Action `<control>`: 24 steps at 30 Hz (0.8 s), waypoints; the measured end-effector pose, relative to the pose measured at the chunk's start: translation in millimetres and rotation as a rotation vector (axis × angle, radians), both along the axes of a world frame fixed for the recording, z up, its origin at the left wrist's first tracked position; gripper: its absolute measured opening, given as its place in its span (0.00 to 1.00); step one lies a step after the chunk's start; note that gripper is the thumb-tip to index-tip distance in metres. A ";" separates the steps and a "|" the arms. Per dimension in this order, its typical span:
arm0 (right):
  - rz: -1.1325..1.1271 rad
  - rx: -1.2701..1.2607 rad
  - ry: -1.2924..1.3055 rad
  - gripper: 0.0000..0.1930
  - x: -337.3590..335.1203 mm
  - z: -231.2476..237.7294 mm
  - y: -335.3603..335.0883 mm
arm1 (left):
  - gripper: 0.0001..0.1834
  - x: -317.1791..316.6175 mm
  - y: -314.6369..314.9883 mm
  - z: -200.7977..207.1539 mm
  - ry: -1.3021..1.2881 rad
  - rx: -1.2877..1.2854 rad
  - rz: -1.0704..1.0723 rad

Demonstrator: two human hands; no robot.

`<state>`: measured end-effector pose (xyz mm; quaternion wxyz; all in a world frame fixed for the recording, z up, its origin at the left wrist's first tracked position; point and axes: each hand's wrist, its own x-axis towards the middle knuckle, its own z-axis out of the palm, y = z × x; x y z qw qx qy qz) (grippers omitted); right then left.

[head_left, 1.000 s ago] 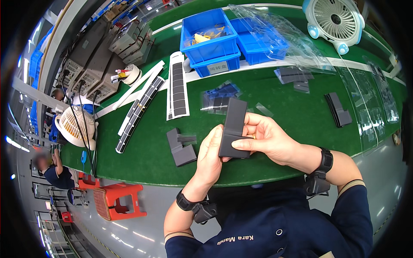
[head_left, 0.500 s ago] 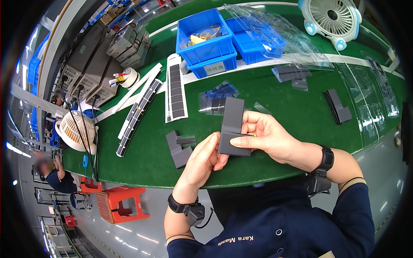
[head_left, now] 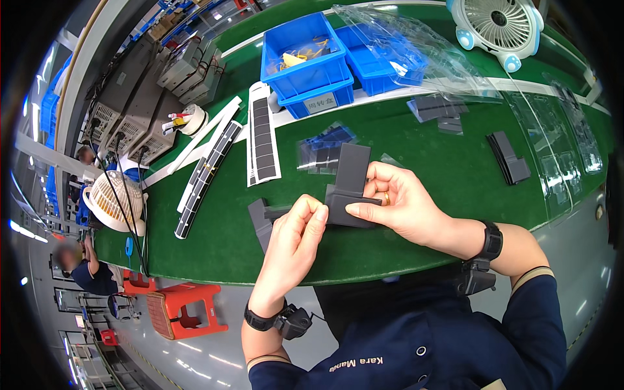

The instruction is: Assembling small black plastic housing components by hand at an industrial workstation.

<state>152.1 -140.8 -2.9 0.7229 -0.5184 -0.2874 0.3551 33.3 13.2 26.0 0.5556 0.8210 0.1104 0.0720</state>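
Note:
My right hand (head_left: 406, 201) grips a matte black stepped flat piece (head_left: 351, 170), its thumb across the lower, wider part and its fingers behind. The narrower part points up and away from me. At the piece's lower left edge is my left hand (head_left: 296, 240), thumb and forefinger pinched together; whatever sits between those fingertips is too small to make out. Partly behind that hand, a similar black piece (head_left: 262, 224) lies on the green table, with a small dark strip beside it. Another folded black piece (head_left: 509, 159) rests farther right.
Ahead are clear film pieces with dark patches (head_left: 328, 148), a white strip with black panels (head_left: 263, 136) and stacked blue bins (head_left: 305, 62). Clear plastic trays (head_left: 552, 153) lie right. A white fan (head_left: 116, 200) stands left, another fan (head_left: 499, 23) far right. A red stool (head_left: 185, 311) is below left.
My left hand has shifted slightly left, its fingers curling from straighter into a pinch at the black piece's edge. The right hand keeps hold, the piece now tilted a little differently.

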 end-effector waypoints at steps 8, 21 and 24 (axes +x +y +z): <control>-0.021 -0.021 0.000 0.11 -0.8 -5.7 2.7 | 0.13 3.7 7.8 10.4 0.211 -0.232 -0.093; 0.038 -0.043 0.129 0.13 1.4 -6.5 2.8 | 0.10 1.3 2.0 12.4 0.112 0.236 -0.031; 0.062 -0.064 0.165 0.13 1.7 -3.3 1.5 | 0.10 0.1 1.6 12.5 0.108 0.248 -0.023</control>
